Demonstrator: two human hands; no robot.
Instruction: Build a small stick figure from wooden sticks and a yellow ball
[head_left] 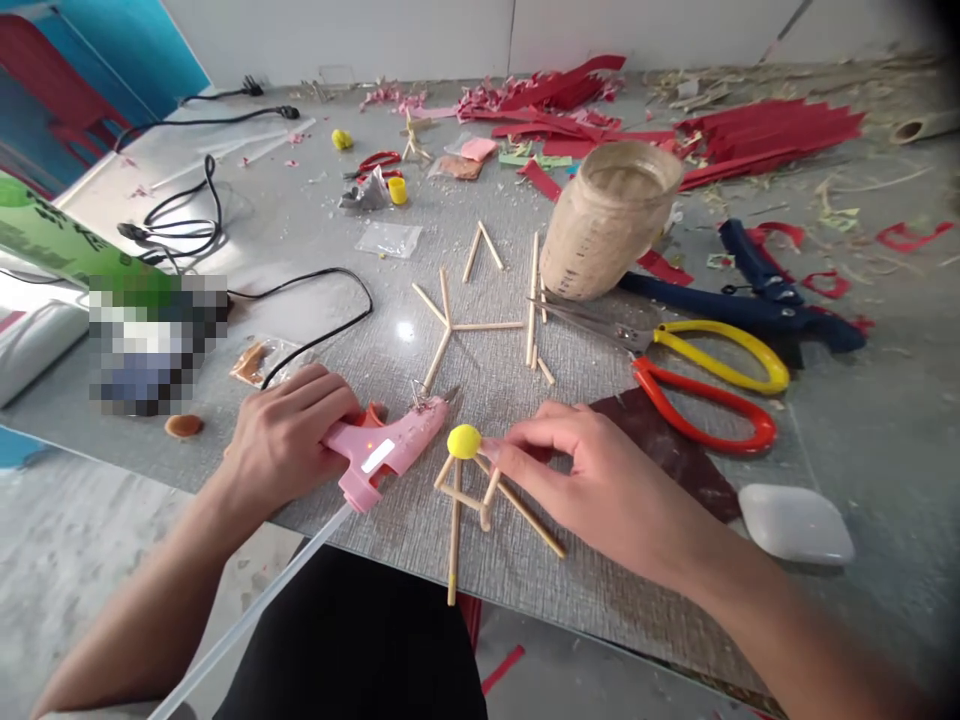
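My left hand (289, 435) is wrapped round the handle of a pink hot glue gun (390, 455), its nozzle pointing up and right. A long translucent glue stick (255, 612) runs out of its back end. With thumb and fingers, my right hand (592, 470) pinches a small stick figure (454, 540) close beside the yellow ball (464, 441) at its top; the exact gripped part is hidden. The figure leans at the table's front edge. Beyond the nozzle lies another joined stick frame (480, 327), flat on the table.
A cloudy jar (607, 225) stands right of centre. Scissors (675, 370) with yellow and red handles and blue-handled cutters (750, 300) lie near it. A white case (796, 523) sits at right. Red paper strips (772, 140) cover the back. A black cable (330, 275) runs on the left.
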